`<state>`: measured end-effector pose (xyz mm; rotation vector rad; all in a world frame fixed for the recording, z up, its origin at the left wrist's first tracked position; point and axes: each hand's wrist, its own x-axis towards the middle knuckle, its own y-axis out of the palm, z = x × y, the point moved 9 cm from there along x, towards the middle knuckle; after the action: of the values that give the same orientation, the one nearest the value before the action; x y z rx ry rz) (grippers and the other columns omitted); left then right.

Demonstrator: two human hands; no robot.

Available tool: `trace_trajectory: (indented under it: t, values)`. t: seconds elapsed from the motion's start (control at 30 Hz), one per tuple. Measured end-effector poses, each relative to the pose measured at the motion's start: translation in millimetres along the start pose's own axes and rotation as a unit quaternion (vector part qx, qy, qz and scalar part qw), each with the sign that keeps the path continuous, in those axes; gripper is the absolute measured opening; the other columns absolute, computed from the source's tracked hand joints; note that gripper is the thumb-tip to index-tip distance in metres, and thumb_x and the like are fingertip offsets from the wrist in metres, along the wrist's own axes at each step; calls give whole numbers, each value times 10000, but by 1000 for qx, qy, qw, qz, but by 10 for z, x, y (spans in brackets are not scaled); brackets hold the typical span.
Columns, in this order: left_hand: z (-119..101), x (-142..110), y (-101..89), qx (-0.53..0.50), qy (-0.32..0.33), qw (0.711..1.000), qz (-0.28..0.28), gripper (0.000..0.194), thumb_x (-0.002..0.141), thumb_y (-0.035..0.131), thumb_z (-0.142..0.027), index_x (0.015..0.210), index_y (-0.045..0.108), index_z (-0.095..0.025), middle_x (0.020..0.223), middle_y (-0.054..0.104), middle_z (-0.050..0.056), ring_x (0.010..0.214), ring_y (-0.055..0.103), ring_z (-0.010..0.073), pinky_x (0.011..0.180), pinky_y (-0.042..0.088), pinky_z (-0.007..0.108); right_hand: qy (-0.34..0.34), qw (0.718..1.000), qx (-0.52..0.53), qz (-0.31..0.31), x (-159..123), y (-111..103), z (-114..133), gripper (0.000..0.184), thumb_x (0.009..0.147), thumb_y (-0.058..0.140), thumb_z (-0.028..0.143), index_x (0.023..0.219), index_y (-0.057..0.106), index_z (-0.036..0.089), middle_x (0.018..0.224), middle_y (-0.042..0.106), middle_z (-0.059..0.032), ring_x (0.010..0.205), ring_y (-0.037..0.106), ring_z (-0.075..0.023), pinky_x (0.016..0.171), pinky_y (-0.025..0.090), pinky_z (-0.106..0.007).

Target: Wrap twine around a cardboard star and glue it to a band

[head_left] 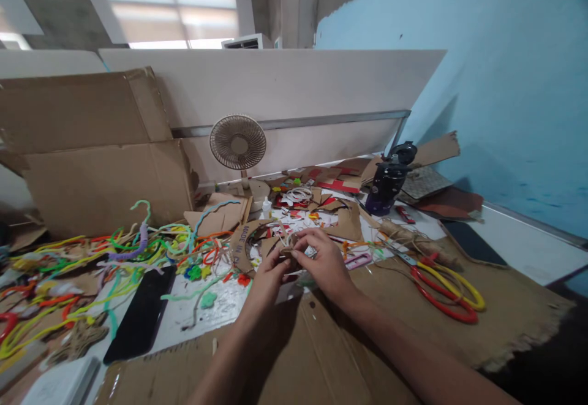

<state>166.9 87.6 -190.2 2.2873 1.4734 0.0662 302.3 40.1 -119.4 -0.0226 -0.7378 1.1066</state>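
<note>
My left hand point(274, 268) and my right hand point(323, 262) meet over the middle of the table, fingertips pinching a small brown piece point(288, 250) between them. It looks like cardboard or twine; the fingers cover most of it. Just left of my hands lies a curved cardboard piece point(241, 250) with printed letters. Scissors point(448, 291) with red and yellow handles rest to the right on a cardboard sheet point(367, 331), beside a roll of twine point(411, 241).
Colourful pipe cleaners point(172, 236) crowd the left side around a dark phone point(141, 313). Behind stand a small fan point(237, 141) and a big cardboard box point(105, 184). A dark bottle point(387, 184) and another phone-like slab point(473, 242) are at right.
</note>
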Motion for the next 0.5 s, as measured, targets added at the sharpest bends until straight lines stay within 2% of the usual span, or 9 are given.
trace_trajectory:
  t: [0.2, 0.37, 0.5]
  values:
    - [36, 21, -12, -14, -17, 1000, 12, 267, 647, 883, -270, 878, 764, -210, 918, 765, 102, 892, 742, 260, 737, 582, 321, -11, 1000, 13, -4, 6, -26, 21, 140, 824, 730, 111, 773, 721, 241, 1102, 728, -66, 1075, 700, -258, 972, 518, -408]
    - [21, 10, 3, -26, -18, 999, 24, 305, 627, 912, -283, 882, 758, -216, 928, 773, 96, 880, 748, 253, 730, 588, 318, -16, 1000, 19, -1, 13, -40, 17, 132, 829, 727, 124, 775, 717, 244, 1114, 729, -72, 1102, 702, -266, 974, 524, -417]
    - [70, 42, -37, -31, -37, 999, 10, 341, 622, 907, -299, 915, 757, -211, 905, 778, 107, 856, 753, 253, 725, 594, 323, -18, 1000, 17, -4, 16, -58, 30, 138, 833, 727, 121, 776, 712, 246, 1122, 732, -73, 1108, 706, -266, 974, 527, -416]
